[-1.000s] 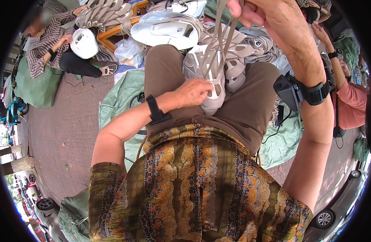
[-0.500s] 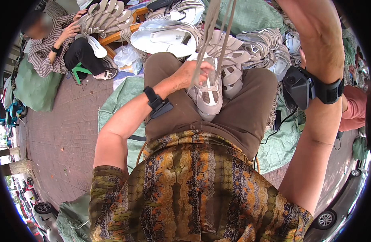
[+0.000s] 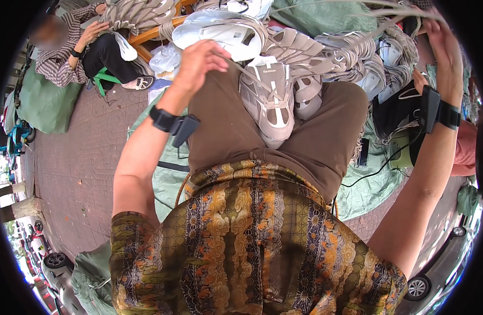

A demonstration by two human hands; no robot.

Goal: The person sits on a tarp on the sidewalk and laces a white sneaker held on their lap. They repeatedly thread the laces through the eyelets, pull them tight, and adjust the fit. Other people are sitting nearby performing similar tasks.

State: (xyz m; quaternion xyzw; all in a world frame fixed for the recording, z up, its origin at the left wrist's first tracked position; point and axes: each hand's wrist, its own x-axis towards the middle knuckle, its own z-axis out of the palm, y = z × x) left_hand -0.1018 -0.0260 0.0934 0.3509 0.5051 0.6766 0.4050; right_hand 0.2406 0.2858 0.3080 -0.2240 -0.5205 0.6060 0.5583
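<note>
Hands (image 3: 199, 64) (image 3: 444, 44) well apart, grey sneaker (image 3: 275, 113) between, green sheet (image 3: 375, 194) over brick paving (image 3: 89, 163).

Toward one o'clock, the shoe (image 3: 271, 100) is toned in grey, beige and white. Brown is worn in the trousers (image 3: 226, 126); at six, the shirt (image 3: 252, 236) is patterned in gold, orange, olive and dark motifs. At ten, a co-worker's sleeve (image 3: 55, 68) is striped dark and pale. At three, a garment (image 3: 464, 152) is coloured pink.
</note>
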